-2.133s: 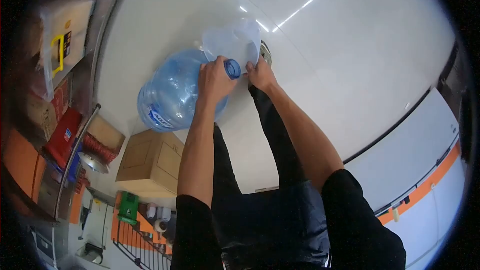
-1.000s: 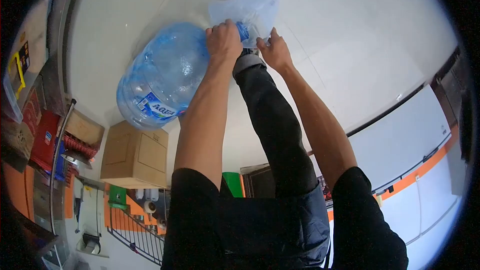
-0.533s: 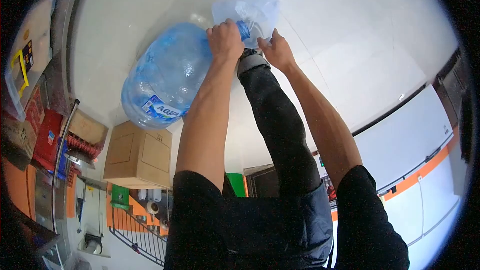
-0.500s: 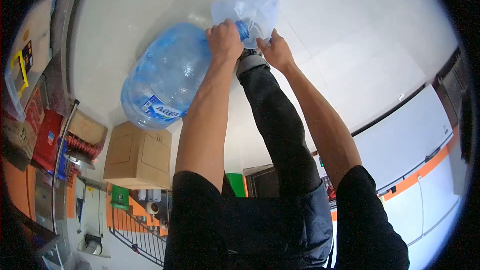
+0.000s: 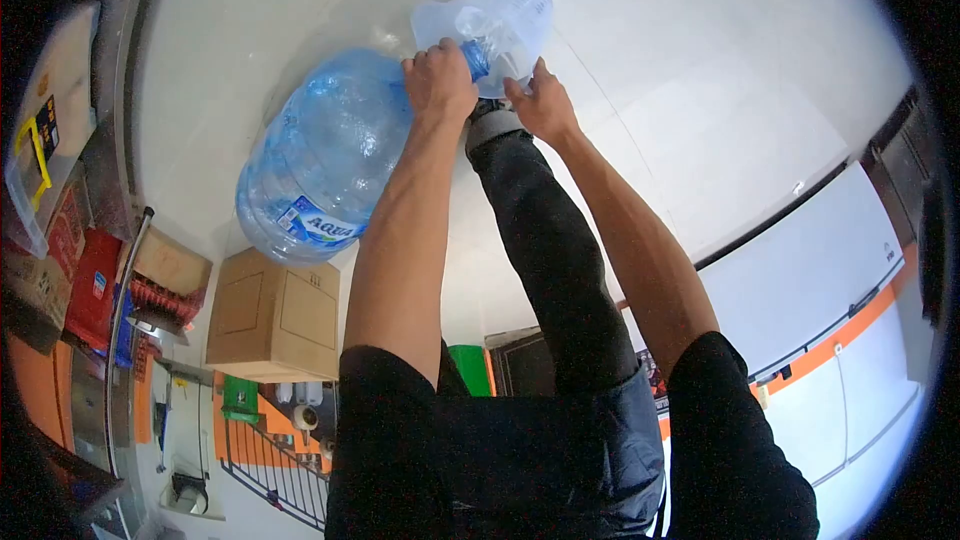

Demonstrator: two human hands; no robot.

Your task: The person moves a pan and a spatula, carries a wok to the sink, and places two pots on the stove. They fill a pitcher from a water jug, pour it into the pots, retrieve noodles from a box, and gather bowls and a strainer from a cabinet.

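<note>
On the white floor (image 5: 700, 60), left hand (image 5: 438, 80) clenched round the neck of the Aqua water jug (image 5: 320, 160) (cardboard box (image 5: 270, 315) nearby), right hand (image 5: 540, 105) pinching a clear plastic bag (image 5: 505, 10) at its mouth.

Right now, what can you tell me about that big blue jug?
The jug is a large water bottle of see-through blue plastic, with a blue-and-white AQUA label near its base. It lies tilted on the white floor. The left hand grips its narrow neck, and a clear bag, held by the right hand, sits over its mouth.
</note>
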